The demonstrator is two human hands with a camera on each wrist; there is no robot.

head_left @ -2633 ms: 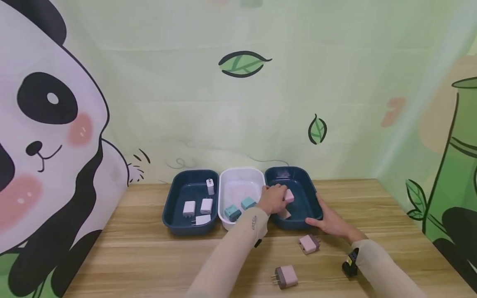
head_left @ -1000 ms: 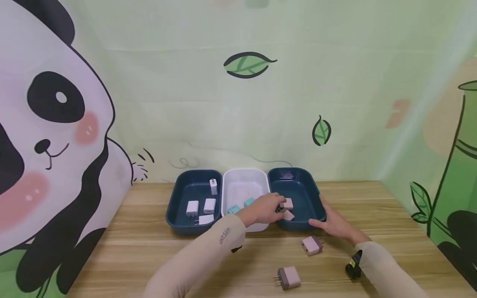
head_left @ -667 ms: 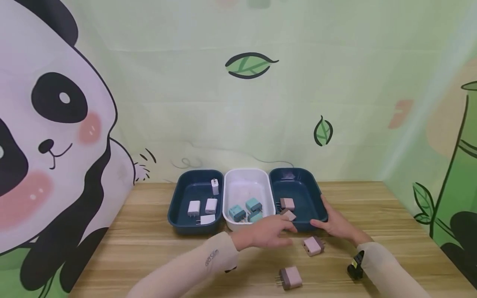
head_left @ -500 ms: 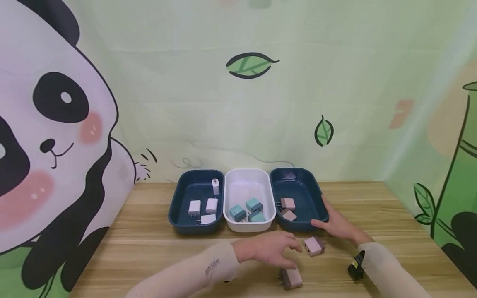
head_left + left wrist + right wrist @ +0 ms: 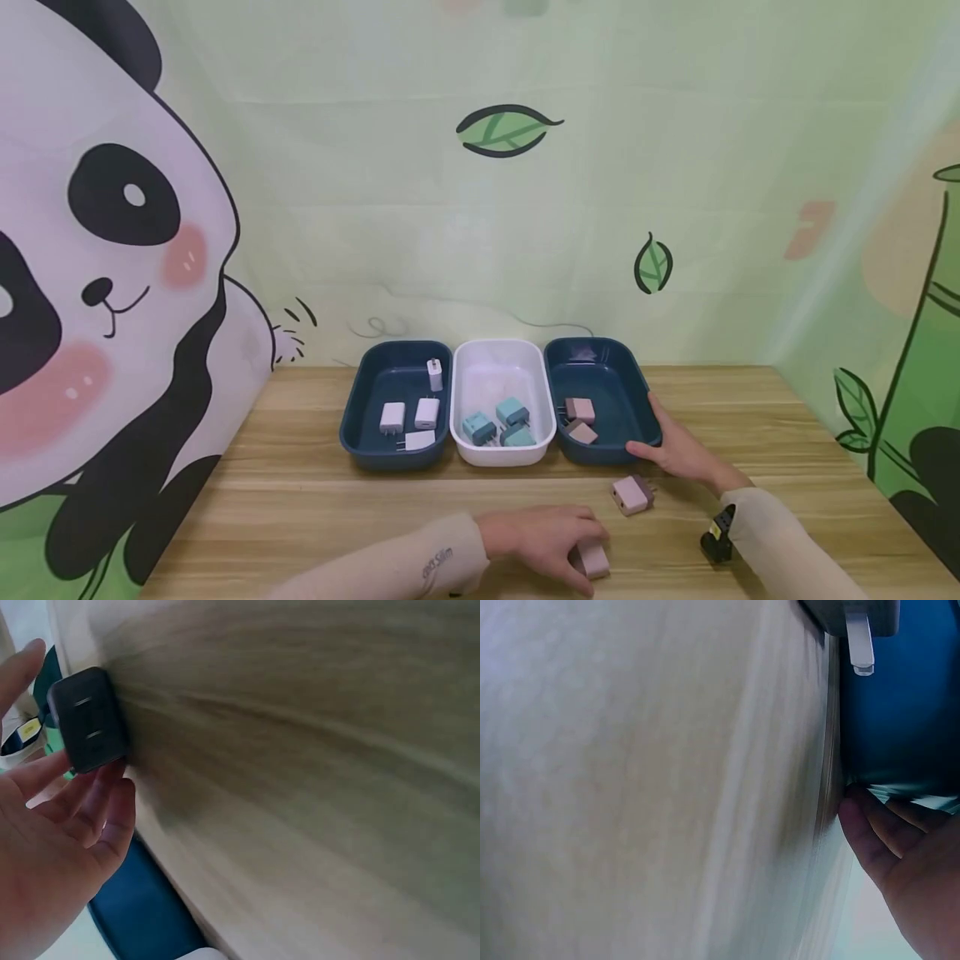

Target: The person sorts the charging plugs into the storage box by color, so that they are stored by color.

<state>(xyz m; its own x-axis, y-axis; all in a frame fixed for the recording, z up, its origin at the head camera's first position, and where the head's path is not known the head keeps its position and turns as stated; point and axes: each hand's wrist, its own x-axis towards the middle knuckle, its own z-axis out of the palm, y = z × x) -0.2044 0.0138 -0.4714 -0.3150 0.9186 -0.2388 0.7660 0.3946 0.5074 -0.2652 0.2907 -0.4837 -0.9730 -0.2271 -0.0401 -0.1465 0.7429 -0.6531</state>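
In the head view my left hand [image 5: 543, 537] spreads over a pink and dark plug-in charger [image 5: 595, 562] near the table's front. In the left wrist view fingers touch the charger's dark prong end [image 5: 88, 720], while the thumb stands apart from it. My right hand [image 5: 686, 446] rests against the front right corner of the right blue tray [image 5: 622, 367], thumb at the front and straight fingers along the side. Two pink chargers lie inside that tray. Another pink charger [image 5: 632, 495] lies on the table in front of it.
A white tray [image 5: 497, 354] with several teal chargers stands in the middle. The left blue tray [image 5: 375, 379] holds several white chargers [image 5: 392, 417]. All three stand side by side on the wooden table [image 5: 300, 500], before a printed backdrop [image 5: 375, 208].
My left hand has left the right blue tray, where a pink charger now lies beside another, and come down to the charger near the front. My right hand stays at the tray.
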